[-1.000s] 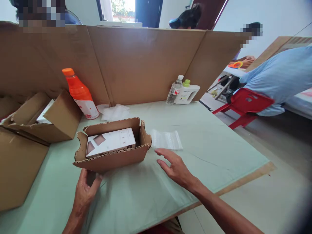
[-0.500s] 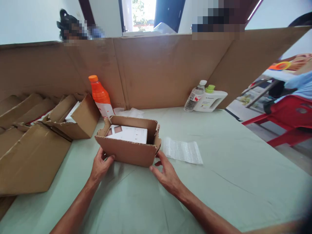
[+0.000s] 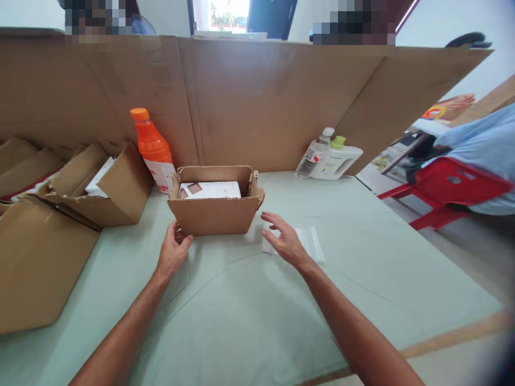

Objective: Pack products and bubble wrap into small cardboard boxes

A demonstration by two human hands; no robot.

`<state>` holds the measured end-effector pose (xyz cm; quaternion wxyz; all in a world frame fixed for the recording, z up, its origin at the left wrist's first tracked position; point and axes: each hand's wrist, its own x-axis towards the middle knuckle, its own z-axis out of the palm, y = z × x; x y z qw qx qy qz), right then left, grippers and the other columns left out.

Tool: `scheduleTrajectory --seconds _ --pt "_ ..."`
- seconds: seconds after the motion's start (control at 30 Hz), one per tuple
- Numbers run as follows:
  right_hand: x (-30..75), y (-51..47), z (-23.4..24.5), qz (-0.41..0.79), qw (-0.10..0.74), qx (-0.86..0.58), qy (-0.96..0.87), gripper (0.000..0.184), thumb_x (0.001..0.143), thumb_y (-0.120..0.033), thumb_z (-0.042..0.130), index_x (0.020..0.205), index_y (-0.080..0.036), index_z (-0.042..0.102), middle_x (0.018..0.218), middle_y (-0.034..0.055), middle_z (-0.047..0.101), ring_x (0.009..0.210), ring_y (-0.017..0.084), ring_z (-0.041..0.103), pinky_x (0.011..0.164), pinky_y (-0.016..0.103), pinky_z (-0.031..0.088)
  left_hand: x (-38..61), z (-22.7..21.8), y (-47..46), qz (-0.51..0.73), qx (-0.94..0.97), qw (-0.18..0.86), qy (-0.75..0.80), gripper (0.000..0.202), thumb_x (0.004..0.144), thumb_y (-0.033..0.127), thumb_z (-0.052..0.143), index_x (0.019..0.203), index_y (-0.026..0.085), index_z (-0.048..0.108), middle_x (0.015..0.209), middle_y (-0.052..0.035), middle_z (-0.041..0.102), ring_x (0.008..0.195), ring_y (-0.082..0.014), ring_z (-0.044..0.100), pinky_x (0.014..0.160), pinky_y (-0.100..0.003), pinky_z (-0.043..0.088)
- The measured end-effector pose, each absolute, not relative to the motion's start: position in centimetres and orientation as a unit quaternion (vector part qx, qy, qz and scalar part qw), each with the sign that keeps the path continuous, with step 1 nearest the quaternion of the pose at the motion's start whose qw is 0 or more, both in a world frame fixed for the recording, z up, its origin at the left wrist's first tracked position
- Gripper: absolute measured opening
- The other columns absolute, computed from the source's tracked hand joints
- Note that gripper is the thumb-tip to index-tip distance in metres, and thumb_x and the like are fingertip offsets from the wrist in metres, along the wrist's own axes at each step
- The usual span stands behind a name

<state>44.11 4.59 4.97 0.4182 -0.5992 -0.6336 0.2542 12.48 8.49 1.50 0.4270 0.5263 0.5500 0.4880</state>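
Note:
An open-topped cardboard box [image 3: 215, 217] stands upright on the pale green tabletop, with a white printed box [image 3: 221, 190] inside it. At its lower left corner is my left hand [image 3: 175, 250], thumb and fingers apart; whether the fingertips still touch the cardboard I cannot tell. My right hand [image 3: 285, 239] is off the box's right side, open, its fingers spread with nothing in them. Beneath and behind that hand lies a sheet of clear bubble wrap [image 3: 313, 244], partly covered by it.
Several divided cardboard boxes [image 3: 52, 252] fill the left side. An orange bottle [image 3: 152, 145], a clear water bottle [image 3: 316, 154] and a white jug [image 3: 340, 161] lean by the tall cardboard wall [image 3: 261, 107]. A red chair [image 3: 454, 182] with a seated person is at right.
The cardboard box has moved away from me, toward the cardboard wall. My right hand has come off its side and opened; my left hand has loosened at the corner. The view has shifted.

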Motion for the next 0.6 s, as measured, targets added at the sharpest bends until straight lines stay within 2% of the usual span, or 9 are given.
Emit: scheduleTrajectory --seconds 0.07,0.13,0.2,0.27,0.33,0.43,0.5,0.6 --pt "47.0 3.1 5.3 0.217 0.389 -0.633 -0.634 0.03 0.087 -0.035 0.057 0.111 -0.022 0.071 0.12 0.0094 0.071 0.111 0.025 0.065 0.092 0.042 0.053 11.4 0.7 6.0 0.464 0.517 0.43 0.577 0.07 0.075 0.037 0.071 0.138 0.019 0.047 0.139 -0.0166 0.055 0.121 -0.0282 0.06 0.106 -0.047 0.046" --pt "49.0 2.5 5.4 0.205 0.354 -0.67 -0.619 0.029 0.086 -0.033 0.058 0.109 -0.022 0.071 0.115 0.0089 0.073 0.105 0.024 0.067 0.091 0.043 0.053 10.8 -0.3 2.9 0.454 0.512 0.421 0.596 0.068 0.077 0.039 0.071 0.138 0.02 0.049 0.141 -0.0173 0.056 0.126 -0.0303 0.057 0.11 -0.051 0.043" --pt "49.7 2.9 5.1 0.213 0.331 -0.692 -0.605 0.037 0.08 -0.031 0.064 0.115 -0.021 0.069 0.12 0.0102 0.071 0.108 0.026 0.065 0.091 0.042 0.052 10.8 -0.9 -0.2 0.442 0.515 0.415 0.606 0.062 0.08 0.041 0.069 0.136 0.02 0.053 0.137 -0.0166 0.059 0.127 -0.031 0.057 0.109 -0.051 0.043" --pt "49.2 3.9 4.5 0.228 0.326 -0.695 -0.599 0.047 0.072 -0.029 0.071 0.118 -0.02 0.067 0.115 0.0103 0.072 0.104 0.026 0.065 0.09 0.041 0.051 11.3 -1.2 -3.0 0.425 0.526 0.409 0.613 0.056 0.082 0.042 0.067 0.132 0.02 0.058 0.136 -0.0154 0.06 0.125 -0.0311 0.059 0.107 -0.051 0.046" --pt "48.0 4.8 4.1 0.241 0.331 -0.689 -0.598 0.047 0.067 -0.026 0.073 0.114 -0.019 0.069 0.092 0.0061 0.074 0.087 0.023 0.066 0.083 0.038 0.051 11.9 -1.1 -5.2 0.418 0.549 0.396 0.606 0.051 0.083 0.042 0.065 0.129 0.02 0.061 0.138 -0.0148 0.06 0.123 -0.0313 0.06 0.105 -0.051 0.048" --pt "46.2 4.7 4.3 0.262 0.353 -0.675 -0.592 0.03 0.07 -0.026 0.066 0.099 -0.019 0.07 0.065 -0.0018 0.063 0.064 0.018 0.058 0.07 0.034 0.049 12.5 -0.7 -7.5 0.407 0.598 0.376 0.579 0.044 0.085 0.036 0.06 0.125 0.021 0.065 0.14 -0.0143 0.058 0.124 -0.0312 0.06 0.106 -0.052 0.047" --pt "45.2 3.3 4.8 0.28 0.375 -0.66 -0.587 0.022 0.074 -0.031 0.061 0.092 -0.019 0.068 0.062 -0.003 0.058 0.06 0.016 0.055 0.065 0.031 0.047 13.0 -0.7 -8.4 0.393 0.63 0.366 0.561 0.04 0.085 0.031 0.057 0.123 0.021 0.066 0.141 -0.0139 0.058 0.128 -0.0309 0.058 0.109 -0.052 0.045" --pt "43.2 -0.1 5.7 0.325 0.408 -0.633 -0.572 0.029 0.08 -0.042 0.059 0.096 -0.019 0.066 0.066 -0.0024 0.057 0.061 0.016 0.056 0.057 0.029 0.047 14.6 -1.2 -9.0 0.385 0.664 0.362 0.528 0.052 0.082 0.024 0.059 0.134 0.021 0.059 0.145 -0.0138 0.055 0.135 -0.0302 0.052 0.113 -0.051 0.042"
